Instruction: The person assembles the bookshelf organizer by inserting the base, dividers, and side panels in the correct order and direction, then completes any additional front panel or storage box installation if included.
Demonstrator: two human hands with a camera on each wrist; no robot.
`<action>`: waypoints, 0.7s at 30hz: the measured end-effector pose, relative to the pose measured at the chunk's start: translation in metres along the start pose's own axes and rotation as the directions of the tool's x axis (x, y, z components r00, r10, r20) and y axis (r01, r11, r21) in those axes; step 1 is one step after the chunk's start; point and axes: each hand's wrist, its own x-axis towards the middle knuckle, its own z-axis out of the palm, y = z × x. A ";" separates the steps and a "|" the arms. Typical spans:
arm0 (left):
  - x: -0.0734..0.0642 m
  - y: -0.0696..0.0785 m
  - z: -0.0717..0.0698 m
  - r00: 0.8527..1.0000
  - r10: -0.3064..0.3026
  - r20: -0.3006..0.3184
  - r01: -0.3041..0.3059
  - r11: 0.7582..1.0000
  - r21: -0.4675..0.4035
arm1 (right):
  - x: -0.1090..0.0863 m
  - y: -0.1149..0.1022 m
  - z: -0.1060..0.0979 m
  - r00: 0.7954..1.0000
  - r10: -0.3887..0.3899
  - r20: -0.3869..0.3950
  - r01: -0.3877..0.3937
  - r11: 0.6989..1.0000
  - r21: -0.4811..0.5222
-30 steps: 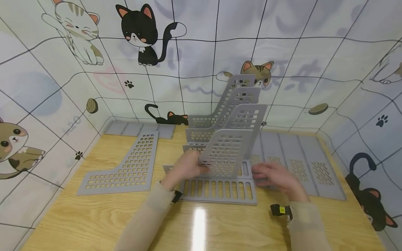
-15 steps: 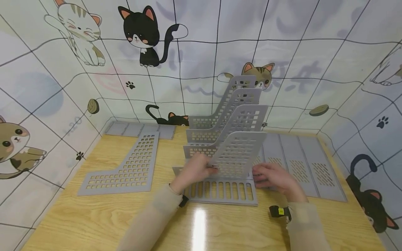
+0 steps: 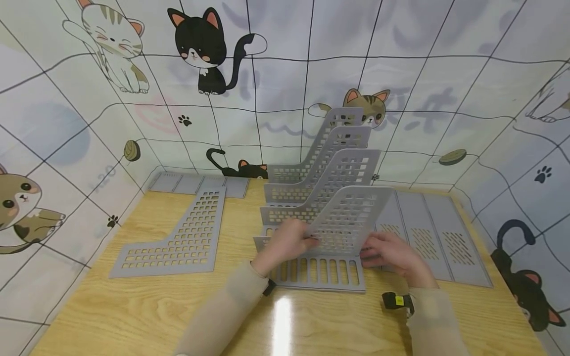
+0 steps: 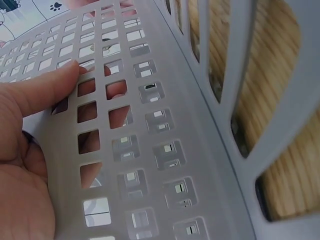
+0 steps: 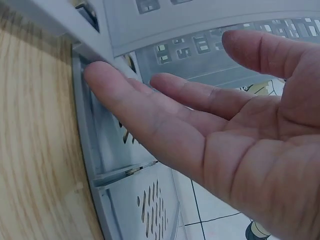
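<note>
A grey perforated file-rack divider (image 3: 382, 195) stands on a slotted grey base (image 3: 318, 285) at the middle of the table. My left hand (image 3: 287, 244) grips its curved edge; in the left wrist view the thumb lies on the near face of the divider (image 4: 150, 165) and fingers show through its holes. Three similar dividers (image 3: 311, 185) stand upright in a row behind it. At the base's right end, my right hand (image 3: 392, 253) has its fingertips right by the rack's edge. The right wrist view shows that right hand (image 5: 215, 130) palm up, fingers extended, holding nothing.
A loose perforated divider (image 3: 156, 251) lies flat on the table to the left. Flat grey panels (image 3: 438, 217) with slanted slots lie at the right. Another ribbed grey panel (image 3: 200, 184) lies at the back left, against the cat-patterned cloth backdrop (image 3: 285, 79).
My left hand has slid the front divider rightward along the base, toward the right hand. The right hand stays at nearly the same spot.
</note>
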 end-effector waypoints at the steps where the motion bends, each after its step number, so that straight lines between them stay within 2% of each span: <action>1: 0.001 0.001 0.001 1.000 -0.002 -0.002 0.002 1.000 0.003 | 0.000 0.000 0.000 1.000 -0.006 0.004 0.006 1.000 0.001; 9: 0.004 0.006 0.003 1.000 -0.023 -0.020 0.023 1.000 -0.003 | -0.001 -0.001 -0.004 1.000 -0.026 0.014 0.026 1.000 0.014; 13: 0.002 0.005 0.000 1.000 -0.010 0.008 0.010 1.000 -0.019 | -0.001 0.001 -0.005 1.000 -0.007 0.004 0.007 1.000 0.015; 15: -0.001 0.003 -0.006 1.000 0.007 0.030 -0.006 1.000 -0.028 | -0.001 0.002 -0.005 1.000 -0.003 0.003 0.003 1.000 0.013; 18: -0.010 -0.001 -0.024 0.999 -0.003 0.038 0.002 1.000 0.025 | -0.002 0.006 -0.007 1.000 -0.010 0.008 0.010 1.000 0.015; 21: -0.026 -0.009 -0.050 0.998 -0.051 -0.024 0.053 0.995 0.081 | -0.002 0.007 -0.009 1.000 -0.012 0.008 0.012 1.000 0.010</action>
